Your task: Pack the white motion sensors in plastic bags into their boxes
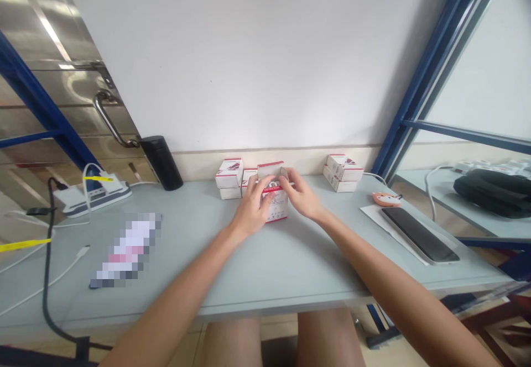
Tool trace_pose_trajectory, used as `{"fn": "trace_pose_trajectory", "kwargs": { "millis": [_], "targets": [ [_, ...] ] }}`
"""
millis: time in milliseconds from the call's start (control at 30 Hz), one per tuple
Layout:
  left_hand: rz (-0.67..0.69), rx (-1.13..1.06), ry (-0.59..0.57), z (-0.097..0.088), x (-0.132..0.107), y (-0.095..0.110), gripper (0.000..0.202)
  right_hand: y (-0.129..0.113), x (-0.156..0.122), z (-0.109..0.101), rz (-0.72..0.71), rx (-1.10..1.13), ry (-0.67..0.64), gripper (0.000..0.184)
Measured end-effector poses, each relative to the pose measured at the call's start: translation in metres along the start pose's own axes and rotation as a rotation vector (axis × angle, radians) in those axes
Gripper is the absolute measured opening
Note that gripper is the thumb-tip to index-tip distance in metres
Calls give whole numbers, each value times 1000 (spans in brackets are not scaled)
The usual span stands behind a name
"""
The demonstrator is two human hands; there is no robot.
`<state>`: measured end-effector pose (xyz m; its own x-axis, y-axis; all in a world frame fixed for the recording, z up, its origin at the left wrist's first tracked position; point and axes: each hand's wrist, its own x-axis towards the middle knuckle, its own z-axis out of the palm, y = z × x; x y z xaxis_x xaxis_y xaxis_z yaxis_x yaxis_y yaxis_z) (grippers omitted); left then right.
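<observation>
Our left hand (250,213) and right hand (301,194) close in a narrow grip around a white-and-red box (274,206) printed DETECTOR, which stands upright on the bench (265,270) near the middle of the frame. Just behind it sit two small stacks of similar boxes, one to its left (229,179) and one to its right (342,172). Farther out we see a black cylinder (161,162) and a power strip (92,197) at the left of the bench, and a phone (420,234) lying on a sheet of paper (373,218) at the right.
</observation>
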<state>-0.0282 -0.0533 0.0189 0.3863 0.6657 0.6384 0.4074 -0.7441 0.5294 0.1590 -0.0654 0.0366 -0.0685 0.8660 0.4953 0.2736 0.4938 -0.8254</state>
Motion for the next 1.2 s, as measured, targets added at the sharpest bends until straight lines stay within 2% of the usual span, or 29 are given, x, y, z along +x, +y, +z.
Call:
{"fn": "trace_pose_trajectory", "kwargs": {
  "millis": [167,267,367,533,667,833,933,1033,1100,1200],
  "targets": [
    [24,3,-6,0,0,1,41,-4,0,-1,30,39,-4,29],
    [43,-27,2,2,-1,0,47,-6,1,0,86,59,10,22],
    [7,-101,39,4,-3,-3,56,-2,0,3,98,89,44,28],
    [-10,-75,62,1,0,-6,32,8,-4,9,1,46,124,48],
    [11,-68,58,-1,2,-6,25,5,-6,6,-92,82,128,42],
    [-23,-158,72,0,3,-5,25,-1,-4,-2,-242,-29,112,34],
    [-34,-167,69,-1,4,-5,25,-3,-3,-3,-204,-20,116,38],
    [-37,-170,57,-1,4,-5,26,-3,-2,-2,-162,28,154,33],
    [-49,-216,51,1,3,-5,28,-2,-2,-1,-190,34,162,39],
    [-42,-324,95,6,2,-7,40,-2,-3,1,-298,-58,129,30]
  ]
}}
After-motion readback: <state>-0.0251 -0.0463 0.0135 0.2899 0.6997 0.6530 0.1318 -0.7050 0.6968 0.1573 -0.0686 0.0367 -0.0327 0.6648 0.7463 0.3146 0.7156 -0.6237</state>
